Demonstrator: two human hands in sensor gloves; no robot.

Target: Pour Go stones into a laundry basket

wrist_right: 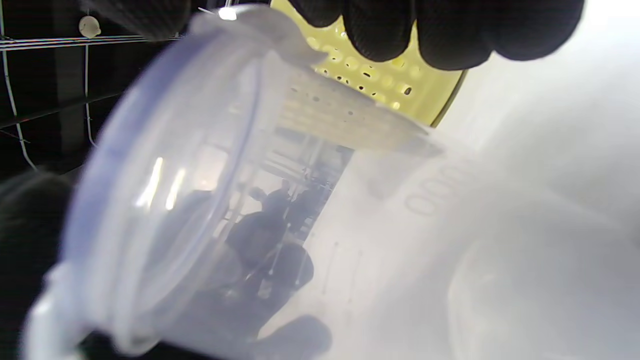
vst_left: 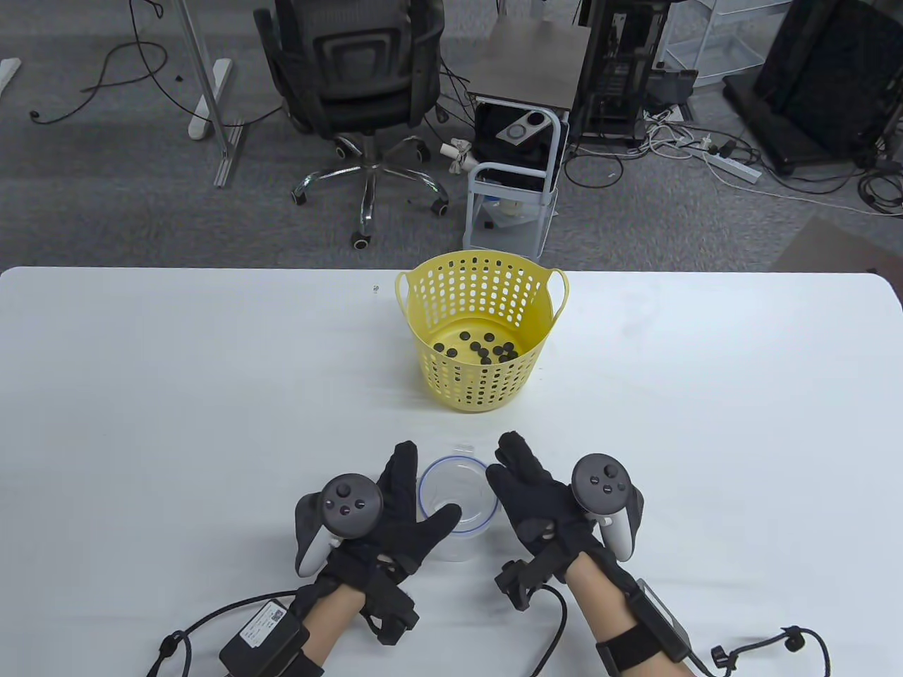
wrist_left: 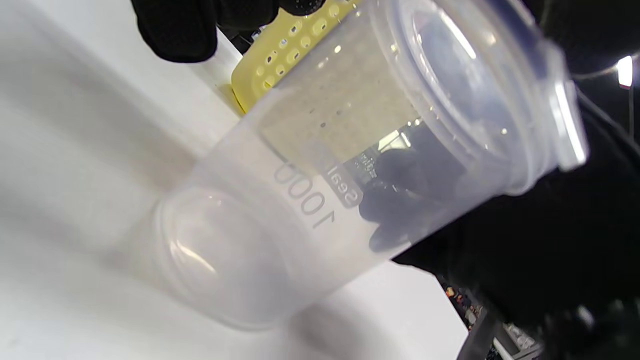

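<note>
A yellow laundry basket stands mid-table with several black Go stones on its bottom. A clear plastic container with a blue rim stands upright near the front edge, and looks empty. My left hand holds it from the left, thumb across its near wall. My right hand rests flat against its right side with fingers straight. The container fills the left wrist view and the right wrist view. The basket shows behind it in the left wrist view and the right wrist view.
The white table stretches wide to both sides. Beyond its far edge stand an office chair and a small cart. Cables from my wrists trail along the front edge.
</note>
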